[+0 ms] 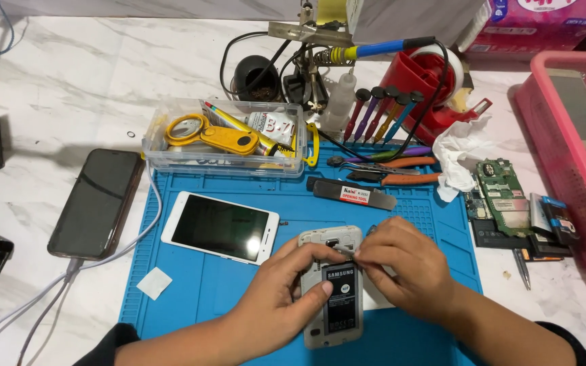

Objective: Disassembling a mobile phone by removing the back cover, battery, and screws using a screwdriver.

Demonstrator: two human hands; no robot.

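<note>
Opened phone (pixel 331 285) lies between both hands, gripped over blue mat (pixel 191 285).

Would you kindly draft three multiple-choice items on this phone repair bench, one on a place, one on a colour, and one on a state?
1. Where does the white phone lie?
A. In the pink basket
B. On the blue mat, left of the hands
C. Inside the clear plastic box

2. What colour is the magnifier in the clear plastic box?
A. Yellow
B. Green
C. Black

3. In what state is the opened phone under the left hand and right hand?
A. Back cover fitted
B. Screen facing up
C. Back off, battery showing

Answers: 1 B, it rests on the blue mat left of both hands. 2 A, its frame and handle are yellow. 3 C, the black battery sits exposed in the frame.
</note>
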